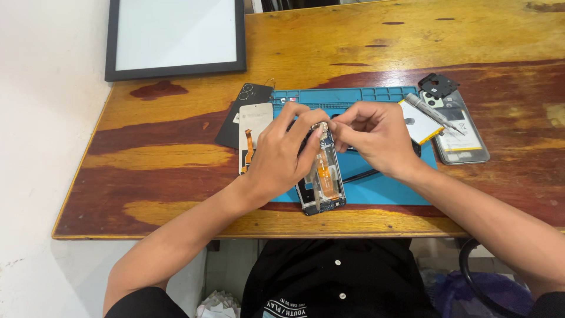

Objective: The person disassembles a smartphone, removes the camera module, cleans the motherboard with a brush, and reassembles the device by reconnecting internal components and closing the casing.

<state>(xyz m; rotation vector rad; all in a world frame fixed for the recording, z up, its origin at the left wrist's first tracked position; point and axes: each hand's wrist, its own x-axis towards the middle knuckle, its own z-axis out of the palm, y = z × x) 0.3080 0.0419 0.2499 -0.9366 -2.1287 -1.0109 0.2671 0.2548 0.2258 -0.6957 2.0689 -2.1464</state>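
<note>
Phone frame (321, 179), opened and stripped, lies on the blue repair mat (382, 185) at the near edge of the wooden table (176, 159), both hands at its top end.

Left hand (281, 152) curls over the frame's upper left, steadying it; right hand (376, 134) pinches narrowly at the top corner, on what I cannot tell. Judging by this, small, light finger moves suit best, with the frame kept flat and the orange flex cable (325, 175) untouched. Nearby lie a loose screen panel (253, 126), a battery (421, 121), a screwdriver (432, 113) and a second phone (462, 138).
</note>
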